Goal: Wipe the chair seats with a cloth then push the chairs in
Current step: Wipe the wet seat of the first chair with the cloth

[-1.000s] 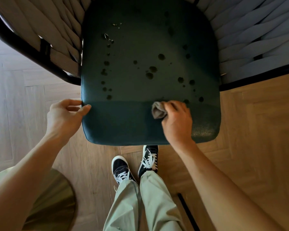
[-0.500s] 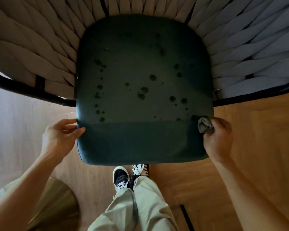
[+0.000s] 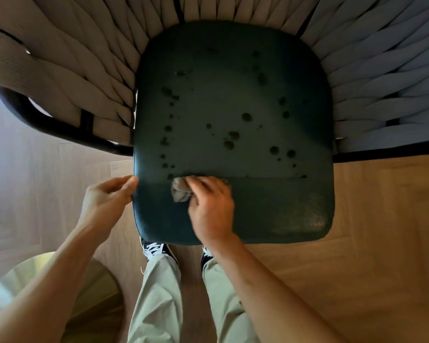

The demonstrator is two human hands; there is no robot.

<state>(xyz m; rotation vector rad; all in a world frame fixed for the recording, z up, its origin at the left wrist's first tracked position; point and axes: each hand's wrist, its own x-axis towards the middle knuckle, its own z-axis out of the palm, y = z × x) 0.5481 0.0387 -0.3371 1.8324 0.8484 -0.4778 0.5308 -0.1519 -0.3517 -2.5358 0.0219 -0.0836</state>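
Cloth at near-left of chair seat, dark spots beyond it.

Right hand [image 3: 209, 206] grips grey cloth [image 3: 180, 191] bunched on the green seat [image 3: 233, 107], near its front-left part; the strip toward the front edge looks darker. Left hand [image 3: 107, 199], fingers loosely bent, touches the seat's left edge. Woven backrest [image 3: 72, 70] wraps three sides. Wood floor [image 3: 357, 243] open to the right; round brass base [image 3: 94, 293] near-left.

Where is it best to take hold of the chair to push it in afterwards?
A guess: the seat's front corners, from the front where the person stands. The woven sides curve around the back, while the near edge is open; the left hand already touches its left corner.
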